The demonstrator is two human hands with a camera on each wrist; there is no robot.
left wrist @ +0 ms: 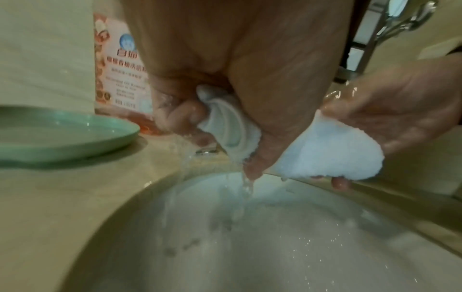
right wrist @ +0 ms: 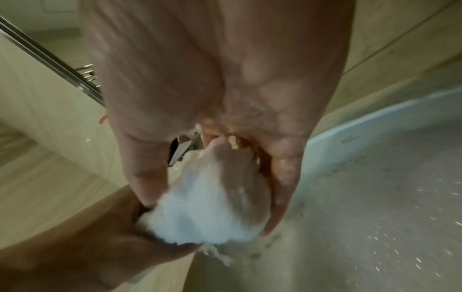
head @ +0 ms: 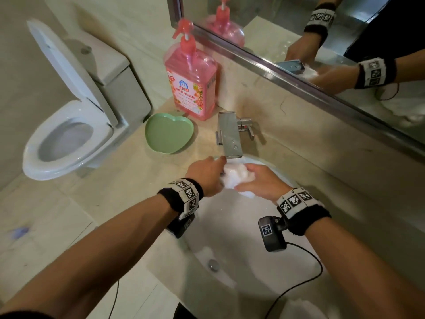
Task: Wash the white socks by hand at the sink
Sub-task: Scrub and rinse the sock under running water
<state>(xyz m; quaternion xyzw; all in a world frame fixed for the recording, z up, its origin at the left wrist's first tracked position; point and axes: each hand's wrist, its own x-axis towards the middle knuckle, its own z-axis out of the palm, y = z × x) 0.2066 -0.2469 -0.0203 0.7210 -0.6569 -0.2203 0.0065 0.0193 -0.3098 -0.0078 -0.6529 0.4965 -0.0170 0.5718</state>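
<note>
Nearest us, the sink (head: 230,229) basin holds water drops and a drain (head: 213,265). Over its far rim, just under the tap (head: 230,137), our left hand (head: 204,174) and right hand (head: 259,180) both grip the bunched white socks (head: 239,174), dripping; long axis unclear. Beyond, on the counter (head: 128,180), a green dish (head: 169,133), then the pink soap bottle (head: 190,77).
</note>
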